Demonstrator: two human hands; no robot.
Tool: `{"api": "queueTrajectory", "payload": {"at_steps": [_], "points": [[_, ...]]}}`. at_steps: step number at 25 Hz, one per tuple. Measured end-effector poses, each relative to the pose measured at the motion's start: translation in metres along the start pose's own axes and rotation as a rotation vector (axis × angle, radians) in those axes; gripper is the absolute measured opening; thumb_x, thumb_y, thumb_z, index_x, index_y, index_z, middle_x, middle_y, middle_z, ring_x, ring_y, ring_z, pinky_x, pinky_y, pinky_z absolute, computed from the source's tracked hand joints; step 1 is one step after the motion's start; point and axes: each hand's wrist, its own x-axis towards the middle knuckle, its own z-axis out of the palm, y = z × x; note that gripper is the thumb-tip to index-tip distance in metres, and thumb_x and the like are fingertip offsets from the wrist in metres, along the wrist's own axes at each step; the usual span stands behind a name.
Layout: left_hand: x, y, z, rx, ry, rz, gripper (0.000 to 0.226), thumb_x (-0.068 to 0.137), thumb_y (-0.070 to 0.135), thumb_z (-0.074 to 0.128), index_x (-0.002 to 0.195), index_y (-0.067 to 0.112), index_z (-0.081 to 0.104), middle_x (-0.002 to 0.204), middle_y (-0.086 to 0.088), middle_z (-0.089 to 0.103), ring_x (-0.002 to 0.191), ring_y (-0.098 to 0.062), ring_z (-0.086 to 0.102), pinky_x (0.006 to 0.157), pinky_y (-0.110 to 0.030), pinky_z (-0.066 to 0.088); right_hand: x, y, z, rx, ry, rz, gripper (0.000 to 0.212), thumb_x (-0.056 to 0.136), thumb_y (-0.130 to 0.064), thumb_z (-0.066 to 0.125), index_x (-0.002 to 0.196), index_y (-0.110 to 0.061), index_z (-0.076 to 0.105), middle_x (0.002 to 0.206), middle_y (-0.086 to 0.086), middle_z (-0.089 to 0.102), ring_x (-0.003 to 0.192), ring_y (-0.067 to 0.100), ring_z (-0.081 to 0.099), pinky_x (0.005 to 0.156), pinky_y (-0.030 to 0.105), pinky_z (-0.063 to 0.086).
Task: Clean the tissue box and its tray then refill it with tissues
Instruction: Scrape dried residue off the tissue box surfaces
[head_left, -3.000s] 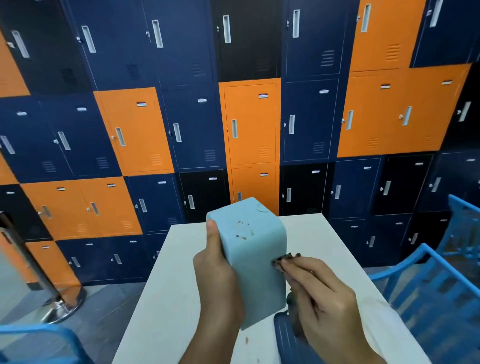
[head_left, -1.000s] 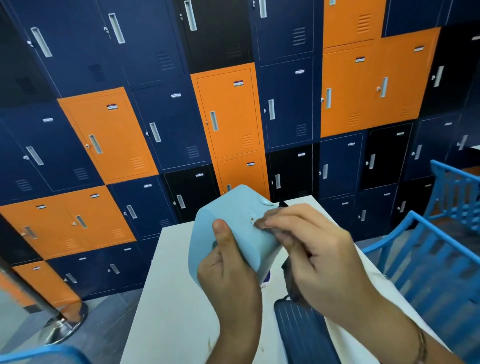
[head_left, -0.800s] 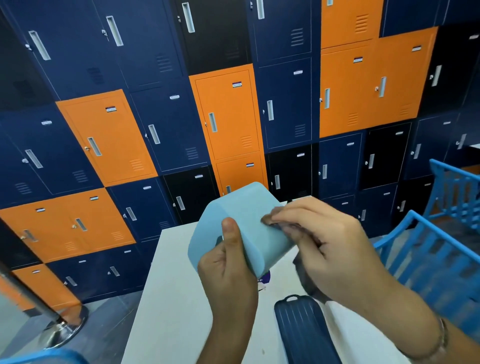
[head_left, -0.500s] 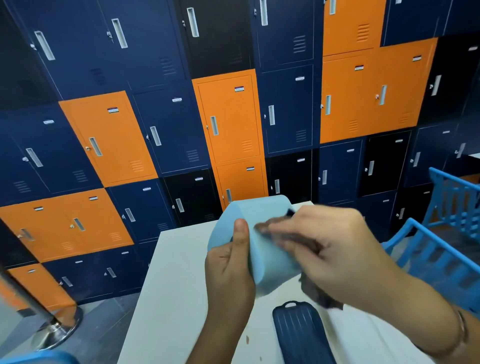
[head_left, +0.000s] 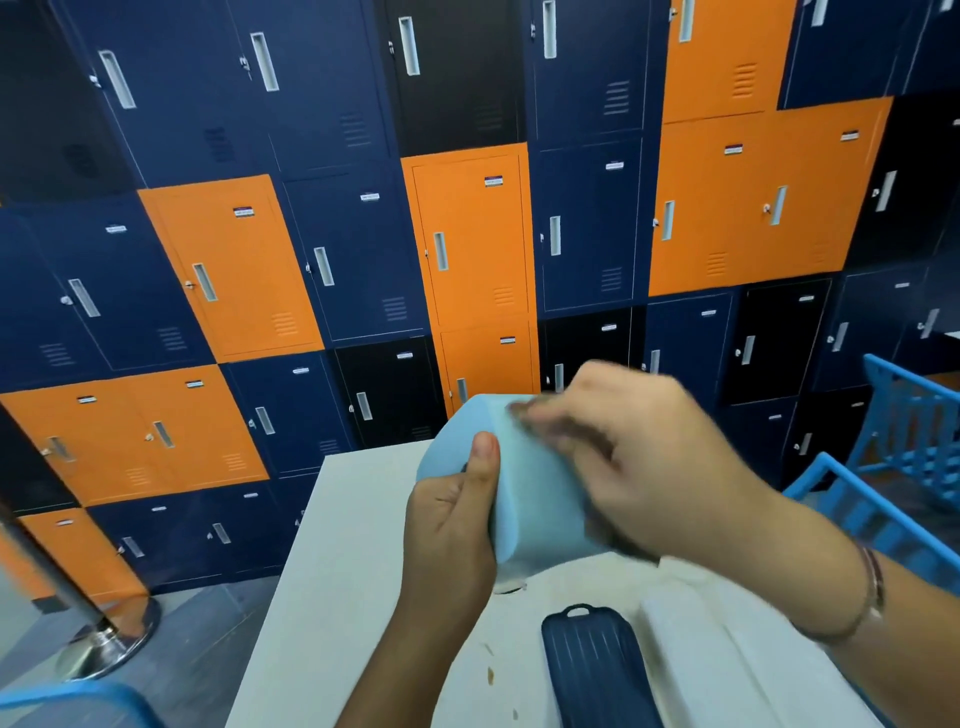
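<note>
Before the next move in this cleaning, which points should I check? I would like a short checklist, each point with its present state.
1. Left hand grips the tissue box securely: ok, thumb on the front face, box held above the table.
2. What the right hand holds against the box: cannot tell, it is blurred.
3. Box free of stains: ok on the face that shows; other faces hidden.
4. Tray within reach: ok, it lies flat on the table.
5. Table free of dirt: not ok, brown specks lie left of the tray.
</note>
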Motion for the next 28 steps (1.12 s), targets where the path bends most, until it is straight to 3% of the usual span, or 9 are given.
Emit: {"api": "queueTrajectory", "payload": {"at_steps": [2, 4, 6, 9, 12, 14, 17, 22, 28], "points": [[0.000, 0.000, -0.002, -0.021, -0.017, 0.019, 0.084, 0.090, 0.072, 0.052, 0.058, -0.006, 0.049, 0.057, -0.019, 0.047, 0.055, -0.021, 0.048, 0.053, -0.030, 0.037, 0.003, -0.005, 0.003, 0.067, -0.050, -0.038, 0.019, 0.096, -0.022, 0.063, 0.108, -0.024, 0.078, 0.091, -0.014, 0.064, 0.087, 0.006, 0.063, 0.077, 0.028, 0.054], [0.001, 0.002, -0.002, -0.017, -0.022, 0.027, 0.093, 0.086, 0.077, 0.053, 0.062, -0.012, 0.044, 0.058, -0.018, 0.044, 0.056, -0.022, 0.043, 0.055, -0.032, 0.033, 0.006, -0.003, 0.006, 0.061, 0.049, 0.074, 0.017, 0.094, -0.018, 0.067, 0.106, -0.024, 0.078, 0.090, -0.014, 0.064, 0.088, 0.006, 0.062, 0.080, 0.034, 0.055], [0.001, 0.006, 0.001, -0.036, 0.035, 0.002, 0.081, 0.095, 0.065, 0.054, 0.053, -0.004, 0.045, 0.055, -0.012, 0.045, 0.049, -0.019, 0.044, 0.048, -0.023, 0.035, 0.007, -0.005, 0.010, 0.037, 0.037, 0.081, 0.017, 0.094, -0.017, 0.064, 0.105, -0.021, 0.077, 0.092, -0.009, 0.064, 0.088, 0.011, 0.063, 0.081, 0.037, 0.055], [0.001, 0.016, 0.006, -0.031, 0.065, 0.007, 0.064, 0.099, 0.046, 0.049, 0.044, 0.011, 0.047, 0.048, -0.006, 0.044, 0.039, -0.015, 0.044, 0.035, -0.017, 0.035, 0.009, -0.010, 0.013, 0.124, 0.024, 0.045, 0.012, 0.093, -0.016, 0.065, 0.098, -0.018, 0.075, 0.089, -0.007, 0.062, 0.086, 0.007, 0.060, 0.076, 0.025, 0.048], [0.003, 0.017, 0.007, 0.105, 0.120, 0.059, 0.061, 0.090, 0.057, 0.048, 0.045, 0.020, 0.028, 0.048, -0.001, 0.028, 0.042, -0.014, 0.027, 0.041, -0.018, 0.024, 0.010, -0.010, 0.011, 0.090, 0.094, 0.133, 0.007, 0.092, -0.012, 0.067, 0.089, -0.018, 0.070, 0.085, -0.010, 0.057, 0.082, 0.005, 0.056, 0.072, 0.022, 0.043], [0.004, 0.015, 0.008, 0.139, 0.184, 0.061, 0.062, 0.087, 0.064, 0.046, 0.047, 0.020, 0.030, 0.050, -0.001, 0.028, 0.046, -0.016, 0.027, 0.044, -0.024, 0.021, 0.011, -0.014, 0.016, 0.106, 0.014, 0.087, 0.007, 0.093, -0.014, 0.066, 0.088, -0.018, 0.067, 0.084, -0.008, 0.056, 0.081, 0.007, 0.055, 0.071, 0.021, 0.043], [0.002, 0.011, 0.011, 0.224, 0.182, 0.069, 0.072, 0.094, 0.065, 0.047, 0.043, 0.019, 0.024, 0.046, 0.004, 0.025, 0.042, -0.014, 0.025, 0.040, -0.019, 0.022, 0.015, -0.009, 0.015, 0.144, 0.043, 0.264, 0.014, 0.094, -0.016, 0.066, 0.081, -0.022, 0.063, 0.083, -0.008, 0.059, 0.080, 0.007, 0.055, 0.070, 0.026, 0.041], [0.000, 0.003, 0.014, 0.343, 0.174, 0.094, 0.077, 0.094, 0.073, 0.038, 0.039, 0.019, 0.037, 0.039, 0.007, 0.029, 0.044, -0.014, 0.029, 0.051, -0.032, 0.025, 0.022, -0.018, 0.020, 0.279, 0.039, 0.367, 0.018, 0.095, -0.017, 0.064, 0.079, -0.021, 0.059, 0.070, -0.004, 0.063, 0.063, 0.012, 0.061, 0.057, 0.025, 0.044], [-0.001, 0.002, 0.010, 0.384, 0.185, 0.106, 0.077, 0.098, 0.068, 0.040, 0.038, 0.020, 0.038, 0.037, 0.007, 0.029, 0.040, -0.012, 0.029, 0.050, -0.031, 0.024, 0.025, -0.024, 0.026, 0.246, 0.026, 0.407, 0.018, 0.095, -0.020, 0.065, 0.078, -0.023, 0.062, 0.074, -0.004, 0.063, 0.066, 0.015, 0.061, 0.059, 0.029, 0.048]]}}
